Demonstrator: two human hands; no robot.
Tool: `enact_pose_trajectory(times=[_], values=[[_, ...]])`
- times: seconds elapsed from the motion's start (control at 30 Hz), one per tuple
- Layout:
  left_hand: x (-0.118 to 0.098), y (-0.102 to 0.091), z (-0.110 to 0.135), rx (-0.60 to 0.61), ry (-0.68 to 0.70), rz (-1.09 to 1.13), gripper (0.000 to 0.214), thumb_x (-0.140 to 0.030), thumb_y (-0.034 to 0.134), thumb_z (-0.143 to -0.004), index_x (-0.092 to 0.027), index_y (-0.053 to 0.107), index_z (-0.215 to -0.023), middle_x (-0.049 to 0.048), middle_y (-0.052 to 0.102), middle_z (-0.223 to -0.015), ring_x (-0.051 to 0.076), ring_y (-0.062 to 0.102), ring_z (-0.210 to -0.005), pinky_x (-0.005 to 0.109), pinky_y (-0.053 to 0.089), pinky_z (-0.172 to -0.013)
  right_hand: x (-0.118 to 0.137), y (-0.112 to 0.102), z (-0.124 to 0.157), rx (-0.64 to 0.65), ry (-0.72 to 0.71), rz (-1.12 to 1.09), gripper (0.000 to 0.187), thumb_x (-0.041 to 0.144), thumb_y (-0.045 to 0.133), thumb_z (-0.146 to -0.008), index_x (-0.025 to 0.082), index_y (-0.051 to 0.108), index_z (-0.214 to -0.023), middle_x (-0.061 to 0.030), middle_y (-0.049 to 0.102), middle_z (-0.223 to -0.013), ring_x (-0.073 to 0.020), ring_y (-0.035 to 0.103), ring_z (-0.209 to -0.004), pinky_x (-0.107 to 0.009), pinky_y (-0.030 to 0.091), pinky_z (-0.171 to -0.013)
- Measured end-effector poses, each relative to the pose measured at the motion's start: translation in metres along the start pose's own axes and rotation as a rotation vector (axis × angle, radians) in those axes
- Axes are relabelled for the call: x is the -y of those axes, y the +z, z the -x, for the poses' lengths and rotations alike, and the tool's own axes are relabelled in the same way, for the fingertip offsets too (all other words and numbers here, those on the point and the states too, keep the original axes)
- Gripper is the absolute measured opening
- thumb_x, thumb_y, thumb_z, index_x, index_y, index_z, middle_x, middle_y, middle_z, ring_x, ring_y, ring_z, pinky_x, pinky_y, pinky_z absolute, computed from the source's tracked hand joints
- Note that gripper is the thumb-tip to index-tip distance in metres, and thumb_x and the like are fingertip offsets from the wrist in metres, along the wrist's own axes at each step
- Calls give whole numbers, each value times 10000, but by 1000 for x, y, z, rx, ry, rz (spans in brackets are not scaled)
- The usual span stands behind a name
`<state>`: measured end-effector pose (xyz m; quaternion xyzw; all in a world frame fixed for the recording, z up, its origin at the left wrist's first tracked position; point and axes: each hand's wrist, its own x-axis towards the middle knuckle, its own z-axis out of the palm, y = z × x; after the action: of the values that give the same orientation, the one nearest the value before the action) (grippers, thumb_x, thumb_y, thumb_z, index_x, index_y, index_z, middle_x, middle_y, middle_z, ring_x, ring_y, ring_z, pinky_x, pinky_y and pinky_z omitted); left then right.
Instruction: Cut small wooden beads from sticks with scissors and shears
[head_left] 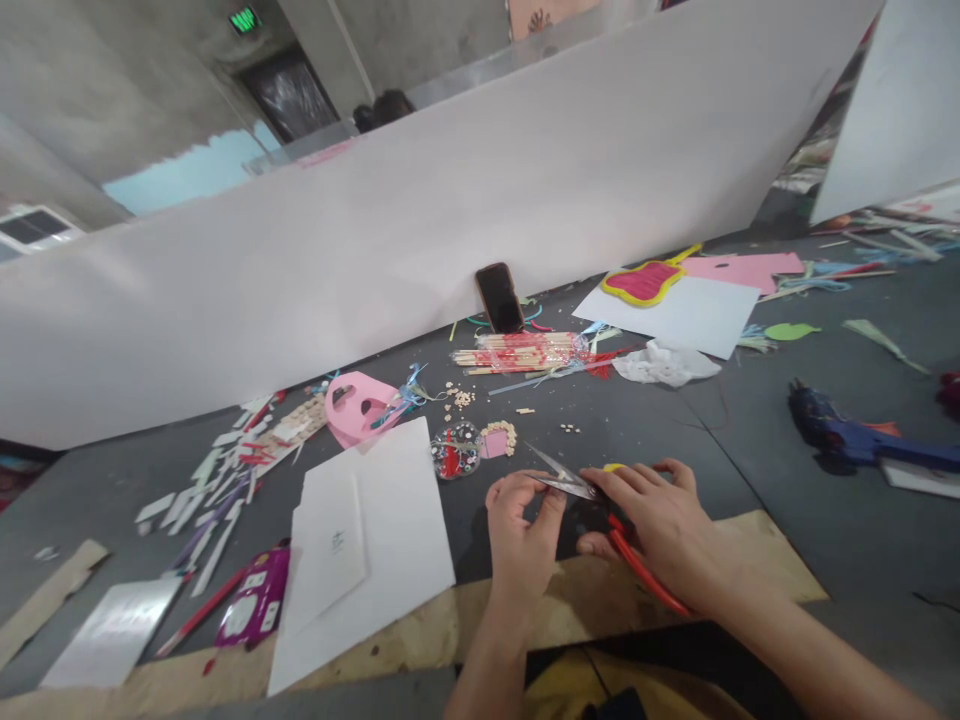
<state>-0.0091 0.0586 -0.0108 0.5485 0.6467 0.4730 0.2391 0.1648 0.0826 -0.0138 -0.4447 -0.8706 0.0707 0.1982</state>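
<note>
Red-handled scissors [639, 568] sat in the right hand [667, 515], blades parted, above the desk [637, 425]; its fingers hid part of the grip. Left hand [525, 540] narrowed, thumb and forefinger at the blades; could not tell what, if anything, they pinched. Yellow scrap [613, 467] mostly covered behind right fingers. Red object [951, 392] cut off at right edge.

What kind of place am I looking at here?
Probably a craft workshop: a bundle of sticks, a pink mask-shaped cutout and a blue glue gun lie on a dark worktable.
</note>
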Motion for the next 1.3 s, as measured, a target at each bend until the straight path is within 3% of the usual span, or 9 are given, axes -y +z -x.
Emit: enact_pose_trajectory(times=[0.43,0.7,0.9,1.13,1.3], values=[[2,0,4,8,70,-73,132,-252,570,-826,-207,648,-730,45,725,-869,222,653,-902,438,425,-926,0,5,2,-26,-31,-82,451,560,373,-943,205,596,-1108,-96,735,-928,-217,672,-771,-418,269,-809],[-2,-2,4,48,69,-80,183,-252,516,-859,-213,676,-780,59,723,-911,238,637,-932,473,409,-934,3,-3,3,3,-7,-41,471,560,465,-900,207,553,-1199,-101,702,-976,-257,641,-864,-433,271,-822],[-1,-3,1,42,66,16,169,-251,540,-844,-194,688,-783,71,720,-911,229,635,-925,415,452,-889,4,-5,2,20,-25,-51,566,561,539,-838,184,501,-1258,-125,674,-1014,-278,605,-897,-420,289,-793],[-4,-5,-2,94,61,34,198,-245,545,-836,-191,689,-711,69,718,-872,229,629,-930,402,440,-888,1,-3,1,-53,-71,-29,523,598,316,-937,186,581,-1121,-92,720,-919,-239,645,-788,-453,245,-827],[-4,-1,0,89,41,2,224,-253,547,-830,-191,684,-663,67,716,-862,230,624,-925,406,416,-904,-2,-4,0,-67,-89,-19,534,585,275,-950,180,611,-1043,-61,715,-783,-217,645,-701,-421,246,-776]])
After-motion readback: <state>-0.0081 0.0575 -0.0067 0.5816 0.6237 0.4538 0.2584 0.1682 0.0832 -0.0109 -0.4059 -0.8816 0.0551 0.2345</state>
